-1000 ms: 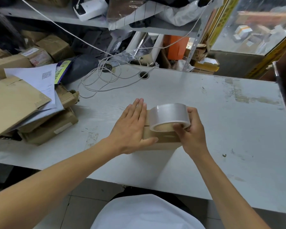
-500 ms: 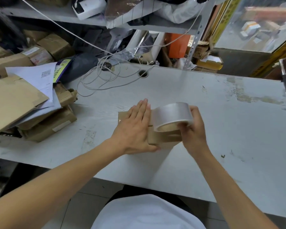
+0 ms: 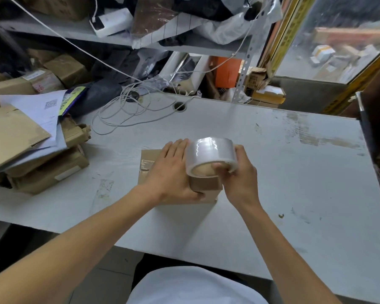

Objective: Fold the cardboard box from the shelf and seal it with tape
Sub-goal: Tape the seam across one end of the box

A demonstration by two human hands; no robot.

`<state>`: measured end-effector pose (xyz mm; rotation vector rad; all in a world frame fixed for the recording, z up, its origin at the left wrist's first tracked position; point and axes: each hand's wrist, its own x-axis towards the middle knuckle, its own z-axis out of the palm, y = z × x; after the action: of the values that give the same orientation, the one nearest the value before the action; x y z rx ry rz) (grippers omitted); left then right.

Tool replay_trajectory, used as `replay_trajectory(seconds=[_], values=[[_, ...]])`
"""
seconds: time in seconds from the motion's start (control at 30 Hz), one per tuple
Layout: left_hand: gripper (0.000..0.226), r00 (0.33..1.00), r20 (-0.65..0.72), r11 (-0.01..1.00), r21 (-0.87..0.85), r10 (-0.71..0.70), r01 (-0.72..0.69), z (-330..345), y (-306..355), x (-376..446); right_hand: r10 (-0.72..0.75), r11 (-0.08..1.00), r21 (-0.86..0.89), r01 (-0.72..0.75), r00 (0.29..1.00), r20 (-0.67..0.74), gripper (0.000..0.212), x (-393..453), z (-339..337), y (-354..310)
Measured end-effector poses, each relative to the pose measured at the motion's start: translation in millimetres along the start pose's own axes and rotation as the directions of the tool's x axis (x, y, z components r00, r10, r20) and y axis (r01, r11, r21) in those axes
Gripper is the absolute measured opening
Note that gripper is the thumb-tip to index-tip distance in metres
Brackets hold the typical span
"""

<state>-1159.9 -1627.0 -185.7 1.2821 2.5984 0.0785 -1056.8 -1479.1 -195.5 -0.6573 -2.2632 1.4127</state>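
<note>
A small brown cardboard box (image 3: 148, 157) lies on the grey table (image 3: 283, 172) in front of me. A strip of clear tape shows across its top at the left end. My left hand (image 3: 173, 170) lies flat on the box, fingers together, thumb hooked over the near side. My right hand (image 3: 239, 178) grips a wide roll of clear tape (image 3: 208, 152), held on edge over the right half of the box, right beside my left fingers. Most of the box top is hidden under my hands and the roll.
A stack of flattened cartons and papers (image 3: 26, 145) fills the left of the table. Coiled white cable (image 3: 127, 110) lies at the back near a cable hole (image 3: 180, 106). A cluttered metal shelf (image 3: 79, 31) stands behind. A dark edge (image 3: 369, 137) borders the right.
The tape roll has moved rightward along the box with my right hand, and the taped left end of the box has come into view. My left hand stays pressed on top.
</note>
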Motion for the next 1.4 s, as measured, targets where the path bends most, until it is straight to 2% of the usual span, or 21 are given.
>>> replay_trajectory(seconds=[0.07,0.1,0.27,0.43,0.53,0.6,0.7,0.8,0.87,0.93,1.03,1.13,1.27,1.33,1.4], values=[[0.128,0.999,-0.051,1.000,0.018,0.015,-0.014,2.5,-0.3,0.3,0.011,0.998,-0.062,-0.013,1.000,-0.028,0.021,1.9,-4.6,-1.2],[0.127,0.998,-0.063,1.000,0.024,0.014,-0.013,2.9,-0.6,-0.3,0.041,0.997,-0.069,-0.043,0.999,-0.032,0.018,2.2,-6.7,-0.8],[0.128,0.996,-0.086,0.996,0.085,-0.012,0.019,5.0,3.7,0.9,0.100,0.993,-0.062,-0.103,0.993,-0.059,0.025,-2.8,-6.3,-4.9],[0.115,0.995,-0.103,0.998,0.070,0.008,-0.001,3.5,-0.9,0.4,0.076,0.997,0.026,-0.077,0.996,0.050,0.025,10.0,-27.3,3.7],[0.110,0.994,-0.112,0.997,0.071,0.011,-0.003,1.9,-1.1,0.6,0.039,0.995,-0.091,-0.036,0.999,0.034,0.036,19.5,-57.5,21.2],[0.114,0.995,-0.101,0.996,0.092,0.002,0.008,2.5,-1.9,0.6,0.066,0.981,-0.186,-0.061,0.998,0.020,0.041,17.2,-71.3,38.4],[0.126,1.000,0.000,0.986,0.165,-0.021,0.021,-0.3,-2.3,2.3,0.151,0.981,-0.124,-0.149,0.988,0.011,0.041,9.8,-68.7,52.9],[0.127,0.993,0.109,0.985,0.166,-0.053,0.035,-6.8,8.6,8.7,0.139,0.986,-0.096,-0.137,0.990,0.007,0.040,11.0,-65.5,54.7],[0.128,0.995,0.099,0.991,0.129,-0.032,0.019,-9.2,23.2,15.8,0.135,0.987,-0.094,-0.134,0.991,0.003,0.039,13.3,-68.4,58.9],[0.131,0.999,0.034,0.994,0.114,-0.004,0.001,-5.5,36.7,19.0,0.133,0.986,-0.098,-0.133,0.991,-0.012,0.039,14.0,-72.6,63.7],[0.125,0.997,-0.071,0.995,0.099,0.001,0.006,3.0,41.0,16.0,0.028,0.980,-0.194,-0.031,0.999,-0.019,0.039,15.1,-79.6,62.2],[0.125,0.996,-0.086,0.995,0.098,0.004,0.004,4.5,33.9,11.1,-0.140,0.951,-0.279,0.133,0.990,-0.005,0.044,21.6,-85.2,50.6],[0.126,0.998,-0.065,0.995,0.100,0.001,0.006,4.1,31.7,9.6,-0.335,0.887,-0.330,0.321,0.942,0.016,0.052,36.0,-84.2,26.9],[0.126,0.997,-0.069,0.996,0.086,-0.015,0.021,4.2,31.9,9.3,-0.355,0.877,-0.342,0.338,0.935,0.013,0.053,40.0,-84.0,25.6],[0.125,0.996,-0.081,0.997,0.072,-0.022,0.028,4.6,31.5,8.8,-0.298,0.893,-0.353,0.277,0.955,-0.004,0.052,43.0,-83.7,35.7]])
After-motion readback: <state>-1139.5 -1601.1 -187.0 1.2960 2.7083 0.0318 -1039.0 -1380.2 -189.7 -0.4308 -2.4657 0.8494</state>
